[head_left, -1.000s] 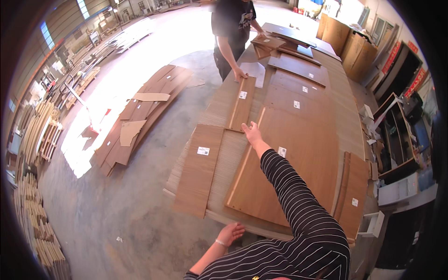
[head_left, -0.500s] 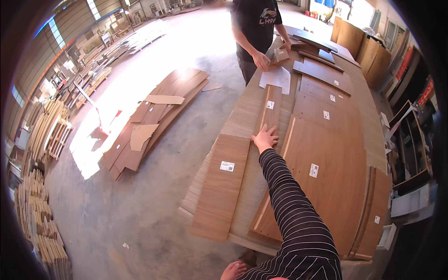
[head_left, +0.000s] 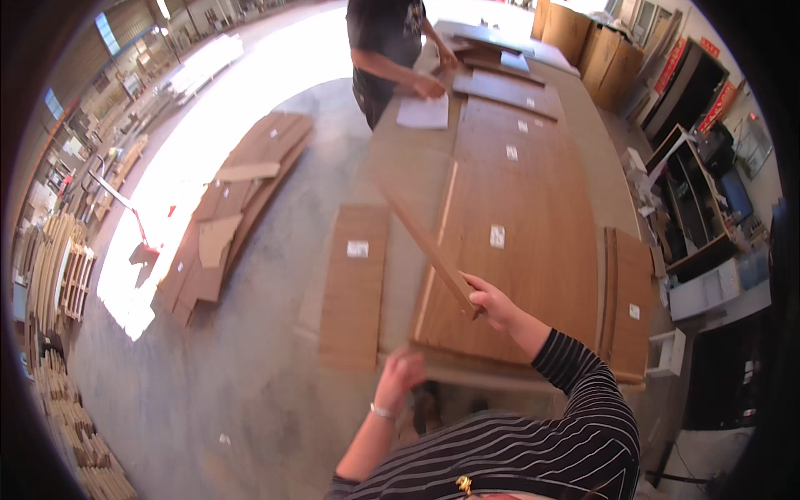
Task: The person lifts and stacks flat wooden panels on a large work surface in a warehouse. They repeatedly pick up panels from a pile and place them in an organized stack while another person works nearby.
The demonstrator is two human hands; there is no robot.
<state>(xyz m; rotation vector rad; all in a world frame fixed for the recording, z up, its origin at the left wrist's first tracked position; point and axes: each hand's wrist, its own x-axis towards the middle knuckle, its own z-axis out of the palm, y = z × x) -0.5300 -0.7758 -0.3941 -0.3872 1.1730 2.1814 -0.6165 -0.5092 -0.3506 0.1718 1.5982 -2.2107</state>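
My right hand (head_left: 492,304) grips the near end of a narrow brown wood-grain board (head_left: 427,247), which is lifted and tilted up on its edge above the table. Its far end is blurred. My left hand (head_left: 400,375) hangs by the table's front edge, just below a flat brown panel (head_left: 354,292) with a white label; motion smears its fingers. Under the raised board and to its right lies a large brown panel (head_left: 542,275), labelled too. Past it, several more panels (head_left: 504,96) overlap toward the far end.
Cardboard covers the table (head_left: 404,167). Across its far left side a person in a dark shirt (head_left: 385,42) handles a piece beside a white paper sheet (head_left: 422,112). Stacked brown boards (head_left: 242,200) lie on the floor at left. A dark shelf frame (head_left: 696,200) stands at right.
My right hand has taken hold of the narrow board and raised it off the table, drawing it nearer. My left hand has come up to the front edge. The view has shifted.
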